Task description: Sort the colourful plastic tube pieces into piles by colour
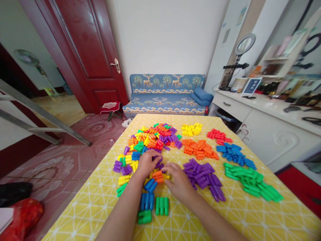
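Note:
My left hand (147,163) is at the front of a mixed heap of plastic tube-shaped building blocks (152,137), with thumb and fingers closed on a purple block (157,161). Close by on its right, my right hand (177,180) has its fingers curved and apart, near the purple block and above a yellow one. Below the hands lie an orange block (157,176), a blue block (150,185), a larger blue block (147,201) and two green blocks, one upright to the right (162,206) and one nearer me (144,217).
Single-colour piles lie on the table's right: purple (203,175), orange (199,149), yellow (192,129), red (218,135), blue (234,154) and green (253,180). A yellow patterned cloth (100,214) covers the table. Beyond stands a blue sofa (167,97); a white dresser (271,127) is at right.

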Action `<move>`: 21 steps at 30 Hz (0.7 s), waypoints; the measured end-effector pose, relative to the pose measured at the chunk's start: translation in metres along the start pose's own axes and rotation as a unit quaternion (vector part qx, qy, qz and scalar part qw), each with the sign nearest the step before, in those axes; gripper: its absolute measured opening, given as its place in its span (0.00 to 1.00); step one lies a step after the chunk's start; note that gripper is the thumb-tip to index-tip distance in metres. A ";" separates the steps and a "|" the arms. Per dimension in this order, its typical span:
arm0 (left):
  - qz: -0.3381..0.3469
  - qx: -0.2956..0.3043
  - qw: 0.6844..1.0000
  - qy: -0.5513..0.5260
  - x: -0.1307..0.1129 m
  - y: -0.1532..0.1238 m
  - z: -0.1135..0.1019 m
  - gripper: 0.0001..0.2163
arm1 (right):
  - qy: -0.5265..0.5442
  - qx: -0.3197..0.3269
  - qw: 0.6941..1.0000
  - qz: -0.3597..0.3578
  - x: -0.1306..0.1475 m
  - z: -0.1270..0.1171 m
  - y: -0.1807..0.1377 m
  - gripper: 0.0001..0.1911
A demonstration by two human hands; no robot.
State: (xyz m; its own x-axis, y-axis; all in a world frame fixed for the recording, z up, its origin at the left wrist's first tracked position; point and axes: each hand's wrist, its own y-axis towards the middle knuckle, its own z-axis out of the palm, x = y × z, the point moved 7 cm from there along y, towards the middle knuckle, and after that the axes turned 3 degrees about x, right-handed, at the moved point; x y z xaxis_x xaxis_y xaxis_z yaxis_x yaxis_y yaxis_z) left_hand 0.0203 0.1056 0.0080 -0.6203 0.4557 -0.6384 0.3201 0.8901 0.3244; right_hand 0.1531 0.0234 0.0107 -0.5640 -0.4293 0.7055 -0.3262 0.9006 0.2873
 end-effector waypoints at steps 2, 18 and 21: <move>-0.001 0.000 1.000 -0.002 0.002 0.000 0.001 0.07 | -0.033 0.000 0.999 0.018 -0.005 0.008 -0.002 0.24; 0.003 -0.007 1.000 -0.029 0.004 0.000 0.000 0.07 | -0.143 0.014 0.988 0.056 -0.001 0.023 -0.006 0.27; 0.000 -0.008 1.000 -0.026 0.004 0.001 0.000 0.07 | -0.120 0.001 0.991 0.057 0.001 0.020 -0.005 0.21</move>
State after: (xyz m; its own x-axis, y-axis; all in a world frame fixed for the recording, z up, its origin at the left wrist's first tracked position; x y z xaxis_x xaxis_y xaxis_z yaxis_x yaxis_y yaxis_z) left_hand 0.0182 0.1081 0.0051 -0.5815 0.4552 -0.6743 0.3078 0.8903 0.3355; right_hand 0.1390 0.0167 -0.0034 -0.7612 -0.3288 0.5589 -0.2511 0.9441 0.2135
